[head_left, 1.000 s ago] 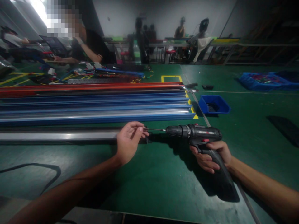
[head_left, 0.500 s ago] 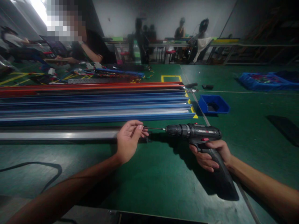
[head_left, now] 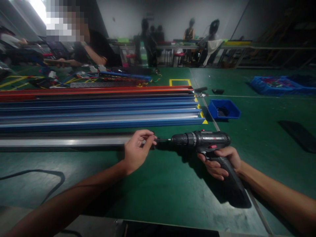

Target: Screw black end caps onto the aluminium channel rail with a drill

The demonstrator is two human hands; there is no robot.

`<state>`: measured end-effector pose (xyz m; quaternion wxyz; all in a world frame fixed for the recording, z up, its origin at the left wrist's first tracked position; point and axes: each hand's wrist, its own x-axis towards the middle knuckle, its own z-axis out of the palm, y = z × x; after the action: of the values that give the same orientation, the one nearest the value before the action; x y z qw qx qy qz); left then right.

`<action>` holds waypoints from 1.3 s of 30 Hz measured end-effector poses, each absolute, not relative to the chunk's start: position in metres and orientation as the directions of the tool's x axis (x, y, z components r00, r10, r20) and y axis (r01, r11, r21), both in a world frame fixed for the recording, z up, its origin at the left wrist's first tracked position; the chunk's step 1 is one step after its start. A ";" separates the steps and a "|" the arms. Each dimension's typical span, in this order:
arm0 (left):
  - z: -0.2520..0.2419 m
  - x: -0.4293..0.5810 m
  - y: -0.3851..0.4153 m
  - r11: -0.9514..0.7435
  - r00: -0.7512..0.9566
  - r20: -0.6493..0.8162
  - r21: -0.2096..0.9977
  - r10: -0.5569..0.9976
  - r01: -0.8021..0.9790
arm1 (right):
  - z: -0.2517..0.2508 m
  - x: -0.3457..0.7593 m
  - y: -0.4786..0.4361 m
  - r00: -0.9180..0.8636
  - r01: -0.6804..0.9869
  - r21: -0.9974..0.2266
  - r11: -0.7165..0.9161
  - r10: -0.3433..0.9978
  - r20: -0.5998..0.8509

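My right hand [head_left: 219,163] is wrapped round the handle of a black power drill [head_left: 202,140], which points left. A thin bit [head_left: 163,140] runs from its chuck to the fingertips of my left hand [head_left: 138,148]. Those fingers are pinched at the bit's tip; whatever else they hold is too small to make out. Under and behind my left hand lies a long black and silver profile [head_left: 69,142], its right end just beside the fingers.
Blue profiles [head_left: 98,113] and red ones [head_left: 98,90] lie behind. A blue bin [head_left: 224,110] stands to their right, with a black flat object [head_left: 297,135] farther right. A cable [head_left: 32,171] lies front left. Across the table is a person [head_left: 95,49].
The drill and my right hand have shifted slightly left, and less of the bit shows between chuck and fingertips. My left hand still pinches at the tip. The whole view has shifted a little.
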<state>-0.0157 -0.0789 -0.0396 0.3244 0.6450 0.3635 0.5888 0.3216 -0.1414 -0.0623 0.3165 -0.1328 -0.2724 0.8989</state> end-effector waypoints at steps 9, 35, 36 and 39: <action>-0.028 -0.014 -0.075 -0.281 0.009 0.283 0.956 0.959 -0.086 | -0.059 0.324 -0.144 -0.761 -0.506 -0.562 -0.655 0.646 -0.067; -0.026 -0.013 -0.072 -0.107 0.093 0.139 0.952 0.986 -0.287 | -0.054 0.323 -0.142 -0.773 -0.506 -0.560 -0.656 0.633 -0.043; -0.025 -0.013 -0.072 -0.100 0.096 0.135 0.949 0.986 -0.300 | -0.054 0.323 -0.142 -0.774 -0.507 -0.556 -0.659 0.632 -0.043; -0.022 -0.012 -0.072 -0.065 0.107 0.109 0.935 0.988 -0.347 | -0.055 0.324 -0.142 -0.769 -0.519 -0.552 -0.653 0.638 -0.031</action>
<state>-0.0123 -0.0717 -0.0221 0.5870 0.4572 0.3504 0.5689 0.3238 -0.1424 -0.0553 0.3205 -0.1119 -0.2663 0.9021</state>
